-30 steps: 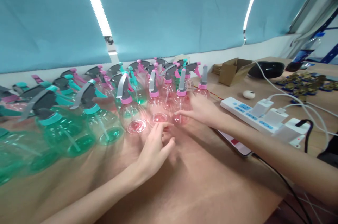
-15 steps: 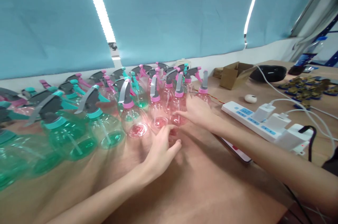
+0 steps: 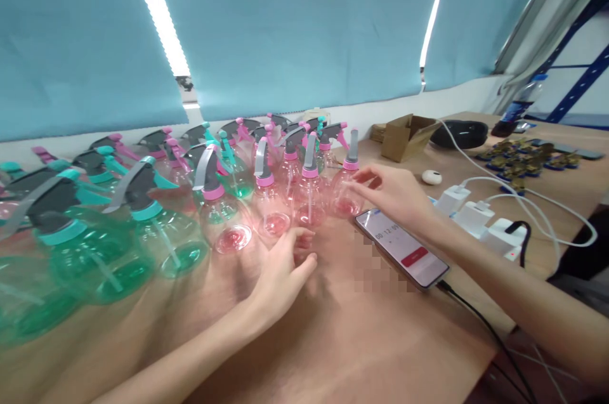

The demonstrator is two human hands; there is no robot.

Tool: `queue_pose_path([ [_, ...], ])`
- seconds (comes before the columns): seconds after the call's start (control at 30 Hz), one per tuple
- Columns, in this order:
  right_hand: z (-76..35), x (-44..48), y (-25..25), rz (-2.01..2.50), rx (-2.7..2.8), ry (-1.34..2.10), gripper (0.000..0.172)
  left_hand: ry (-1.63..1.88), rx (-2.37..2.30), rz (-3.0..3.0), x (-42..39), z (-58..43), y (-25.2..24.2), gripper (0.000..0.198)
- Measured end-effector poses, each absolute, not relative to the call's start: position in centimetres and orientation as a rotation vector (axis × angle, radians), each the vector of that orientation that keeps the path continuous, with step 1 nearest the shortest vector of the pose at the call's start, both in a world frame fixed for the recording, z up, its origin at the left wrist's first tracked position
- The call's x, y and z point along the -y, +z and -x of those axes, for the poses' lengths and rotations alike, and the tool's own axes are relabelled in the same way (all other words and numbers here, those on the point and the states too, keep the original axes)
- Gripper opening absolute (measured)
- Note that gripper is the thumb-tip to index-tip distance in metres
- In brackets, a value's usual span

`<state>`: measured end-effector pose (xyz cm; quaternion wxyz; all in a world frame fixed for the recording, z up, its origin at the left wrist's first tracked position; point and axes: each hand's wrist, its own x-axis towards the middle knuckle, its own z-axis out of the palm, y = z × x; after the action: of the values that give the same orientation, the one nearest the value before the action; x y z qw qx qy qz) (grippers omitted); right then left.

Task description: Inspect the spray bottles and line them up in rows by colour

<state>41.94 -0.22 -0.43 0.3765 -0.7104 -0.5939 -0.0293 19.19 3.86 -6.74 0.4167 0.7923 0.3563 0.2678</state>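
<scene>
Now the right hand [image 3: 397, 195] has drawn back to the right, off the pink bottles [image 3: 309, 204]. The phone [image 3: 404, 250] that its forearm covered lies bare on the table [image 3: 361, 340]. The hand's fingers are spread and hold nothing. The fingertips seem to brush the end bottle [image 3: 343, 198] of the front row, though blur makes contact hard to tell. The left hand [image 3: 280, 267] stays where it was, loosely curled and empty, with its fingertips just short of the pink bases.

Green bottles [image 3: 162, 233] crowd the left side, and more pink ones stand behind. Right of the phone sits a power strip [image 3: 502, 239] with white chargers, and farther back a box [image 3: 404, 136]. A black cable [image 3: 480, 321] runs from the phone to the table edge. The screen reads roughly 00:12:09 above a red button.
</scene>
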Motion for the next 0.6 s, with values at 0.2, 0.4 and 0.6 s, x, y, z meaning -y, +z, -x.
queue_pose_path([
  [0.2,-45.2,-2.0,-2.4,1.861,1.408,-0.063,0.047,0.680,-0.815,-2.006,-3.7,-20.5,-6.6,0.022],
  [0.4,-45.3,-4.5,-4.7,1.742,1.464,0.144,0.077,0.689,-0.788,-1.977,-3.0,-21.6,-6.2,0.020],
  [0.6,-44.5,-5.1,-5.5,1.738,1.431,0.108,0.068,0.654,-0.797,-1.948,-2.8,-22.2,-6.1,0.020],
])
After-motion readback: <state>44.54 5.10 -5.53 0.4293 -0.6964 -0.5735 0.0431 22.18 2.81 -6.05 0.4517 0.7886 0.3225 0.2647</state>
